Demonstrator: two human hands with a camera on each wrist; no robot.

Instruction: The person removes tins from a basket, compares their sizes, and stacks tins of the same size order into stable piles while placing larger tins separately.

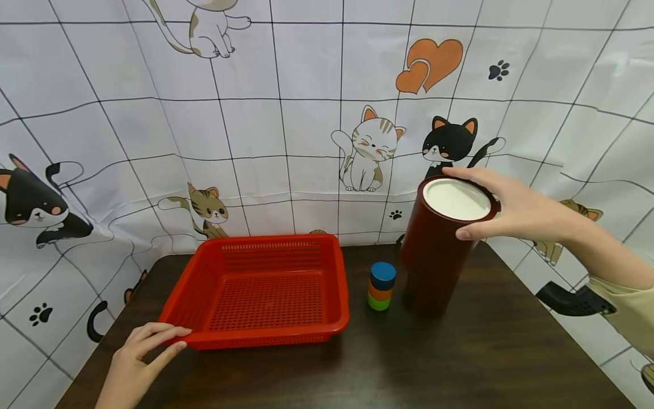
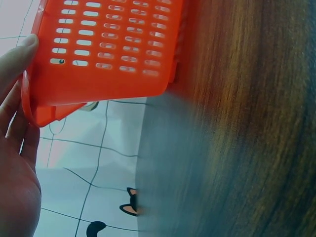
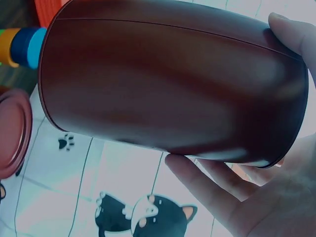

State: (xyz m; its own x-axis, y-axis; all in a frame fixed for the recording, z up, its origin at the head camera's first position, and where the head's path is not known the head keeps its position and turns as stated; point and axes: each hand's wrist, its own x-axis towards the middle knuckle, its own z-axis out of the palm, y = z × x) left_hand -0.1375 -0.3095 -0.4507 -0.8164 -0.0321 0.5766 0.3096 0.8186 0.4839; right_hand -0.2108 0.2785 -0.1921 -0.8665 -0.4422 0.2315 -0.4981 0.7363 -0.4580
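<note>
My left hand (image 1: 138, 360) is at the near left corner of a red plastic basket (image 1: 337, 301). In the left wrist view its thumb lies over the basket's rim (image 2: 27, 98), with the fingers on the other side. My right hand (image 1: 516, 207) grips the upper end of a dark red-brown cylinder (image 1: 434, 238), thumb and fingers on opposite sides. A white round face shows inside the cylinder's top rim. The right wrist view shows its smooth side, with a seam along it. A reddish-brown round piece with a raised rim (image 3: 12, 133) is partly visible beyond its lower end.
A small blue, orange and green stack (image 1: 381, 286) stands between the basket and the cylinder. All are on or over a dark wooden table (image 1: 357, 375). Behind it hangs a white gridded cloth (image 1: 306, 125) with cat prints.
</note>
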